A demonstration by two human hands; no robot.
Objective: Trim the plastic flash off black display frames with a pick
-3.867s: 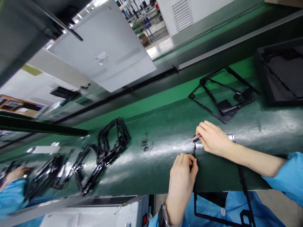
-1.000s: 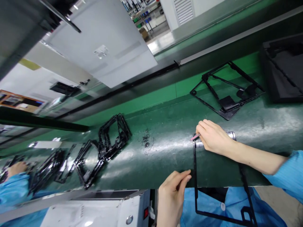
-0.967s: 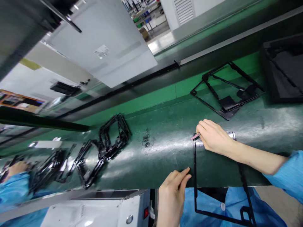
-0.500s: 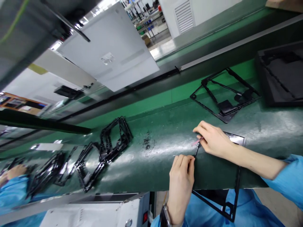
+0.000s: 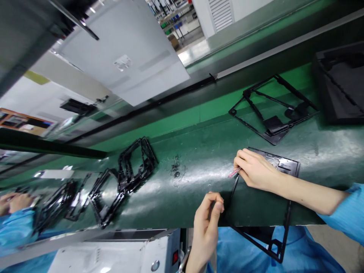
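Observation:
A thin black plastic frame (image 5: pixel 287 212) lies across the near edge of the green conveyor belt (image 5: pixel 196 163) and hangs over my lap. My right hand (image 5: pixel 256 170) rests on the frame's upper left corner, fingers closed on a small pink tool (image 5: pixel 233 173) whose tip touches the frame. My left hand (image 5: pixel 207 220) hovers just left of the frame at the belt's edge, fingers curled with thumb and fingertips pinched together; anything between them is too small to see.
Another black frame (image 5: pixel 271 108) lies farther back on the belt, a dark tray (image 5: pixel 338 81) at the right edge. A pile of black frames (image 5: pixel 125 178) sits to the left, where another person's hands (image 5: pixel 13 201) work. A white machine (image 5: pixel 119 254) stands below.
The frame has been turned and shifted right on the belt. My left hand let go of its edge and drew back toward me with fingers pinched. My right hand stays on the corner.

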